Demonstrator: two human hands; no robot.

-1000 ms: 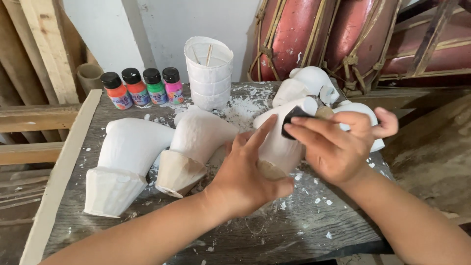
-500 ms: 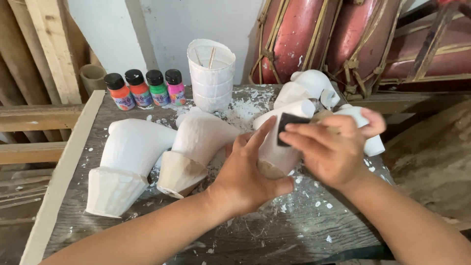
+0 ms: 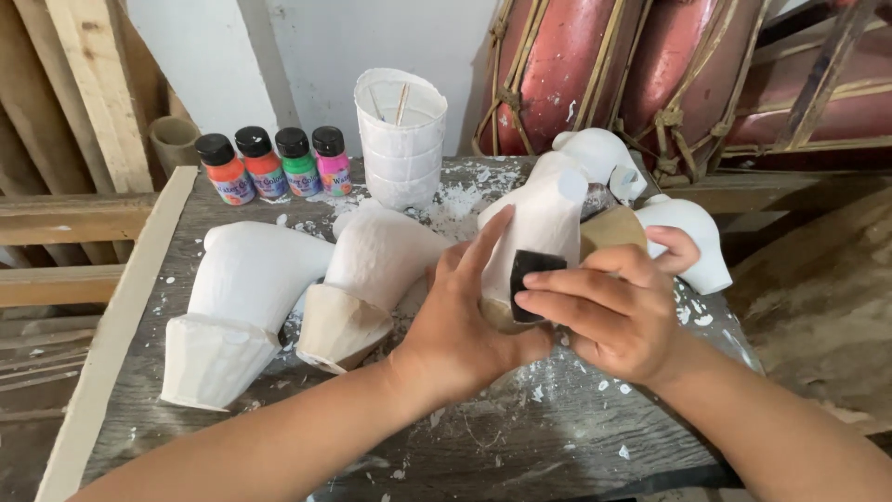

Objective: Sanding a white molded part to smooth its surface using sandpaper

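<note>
While cupped around the lower end of the white plaster piece [image 3: 539, 228], left hand [image 3: 465, 321] grips from the near-left side, fingers spread up its flank, thumb hidden behind. Pressed flat against the same piece from the right: small black block [image 3: 528, 284], pinched between thumb and straight fingers of the right hand [image 3: 618, 311], so closed on the block, not wide. Piece itself held just above the counter [image 3: 483, 446], near its middle, long axis tilted up and away toward the back right, narrow rounded end highest, tan underside lowest and nearest the body. Both hands touching it; left carrying the weight, right nearer the worked face.

Just left, touching or nearly so: another white cone-shaped piece [image 3: 372, 270] lying on its side, then a larger one [image 3: 242, 288] beyond it, wide ends toward the near edge. Behind the right hand, more white pieces [image 3: 692, 232], close enough to crowd any sweep to the right. At the back, a white cup with sticks [image 3: 401, 139] and four small paint bottles [image 3: 274, 163], well apart. Open room mainly toward the near edge, among scattered white flakes. Right edge of the counter close under the right forearm.
</note>
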